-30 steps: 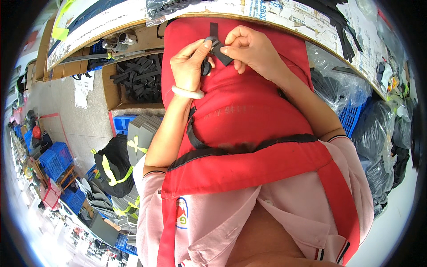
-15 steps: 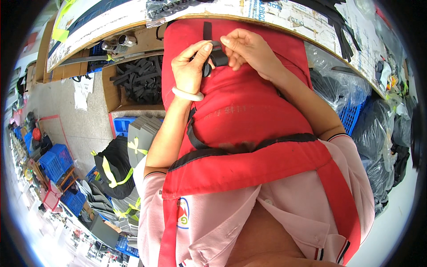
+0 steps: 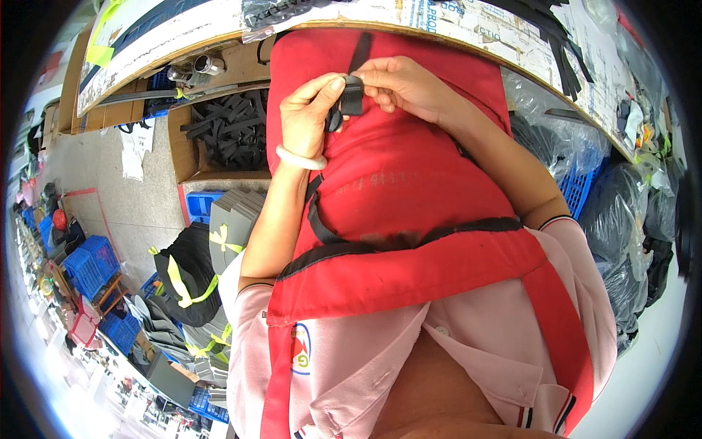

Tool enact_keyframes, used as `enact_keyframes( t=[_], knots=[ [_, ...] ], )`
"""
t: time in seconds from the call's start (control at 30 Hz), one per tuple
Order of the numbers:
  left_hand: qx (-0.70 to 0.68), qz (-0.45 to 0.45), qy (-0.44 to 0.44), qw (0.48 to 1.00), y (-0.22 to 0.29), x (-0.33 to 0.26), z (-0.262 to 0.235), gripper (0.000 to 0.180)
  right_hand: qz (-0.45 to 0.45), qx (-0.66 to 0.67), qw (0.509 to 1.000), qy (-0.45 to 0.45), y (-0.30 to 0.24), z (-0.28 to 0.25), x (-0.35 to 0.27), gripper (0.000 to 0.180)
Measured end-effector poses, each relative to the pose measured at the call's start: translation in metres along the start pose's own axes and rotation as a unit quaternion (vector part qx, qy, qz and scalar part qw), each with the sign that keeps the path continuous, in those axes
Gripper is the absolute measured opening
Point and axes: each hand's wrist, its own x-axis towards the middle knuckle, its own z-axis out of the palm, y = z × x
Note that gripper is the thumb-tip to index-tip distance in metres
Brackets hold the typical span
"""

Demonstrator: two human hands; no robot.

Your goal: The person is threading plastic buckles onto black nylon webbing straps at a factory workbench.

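Note:
Over my red apron (image 3: 387,157), both hands meet at a short piece of black webbing strap (image 3: 352,99). My left hand (image 3: 306,121), with a white bangle at its wrist, pinches it between thumb and fingers; a dark loop hangs by the fingers. My right hand (image 3: 409,89) has its thumb and fingertips pressed together at the upper edge of the same piece. From there a narrow black strip (image 3: 360,53) runs up toward the bench edge. Whether a buckle sits in the webbing is too small to tell.
A workbench (image 3: 468,29) with worn white covering spans the far side, black straps (image 3: 559,55) hanging over its right edge. Below it at left is a cardboard box (image 3: 183,150) of black strap pieces. Plastic-wrapped bags (image 3: 614,227) crowd the right, and tied dark stacks (image 3: 194,278) the left.
My right hand has come down slightly and closed at the webbing. The webbing piece has turned flatter, and the narrow strip above has shifted right and tilted.

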Motion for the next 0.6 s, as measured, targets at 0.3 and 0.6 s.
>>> enact_keyframes(
  t=[0.3,0.6],
  knots=[
    [0.184,0.237,0.231,0.926,0.075,-0.043,-0.100,0.030,-0.068,-0.142,0.982,0.102,-0.008,-0.009,0.015,0.020],
    [0.149,0.096,-0.091,0.980,0.025,-0.040,-0.027,0.071,0.001,-0.257,0.964,-0.072,0.000,0.042,0.011,0.025]
  ],
)
